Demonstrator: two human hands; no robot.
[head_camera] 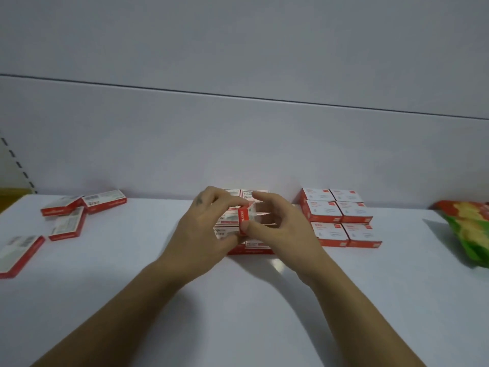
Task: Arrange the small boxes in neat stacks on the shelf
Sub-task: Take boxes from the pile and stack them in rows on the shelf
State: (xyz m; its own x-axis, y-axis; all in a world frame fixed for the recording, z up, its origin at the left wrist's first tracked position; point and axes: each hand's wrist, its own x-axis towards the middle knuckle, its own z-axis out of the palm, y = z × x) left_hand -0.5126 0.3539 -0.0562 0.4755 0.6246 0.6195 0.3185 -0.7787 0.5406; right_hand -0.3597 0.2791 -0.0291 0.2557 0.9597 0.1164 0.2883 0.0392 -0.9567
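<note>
Jointly, left hand [201, 229] and right hand [280, 229] pinch a rectangular cardboard box [244, 218]

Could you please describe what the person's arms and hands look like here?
Both forearms are bare, with no sleeves in view. The left hand and right hand wear no gloves, rings or watch. A small dark mark sits on the left hand's back.

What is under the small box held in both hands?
Under the held box, pinched by the left hand and right hand, sits the middle stack of red-and-white boxes on the shelf. The hands cover most of it, so its height and neatness cannot be judged.
</note>
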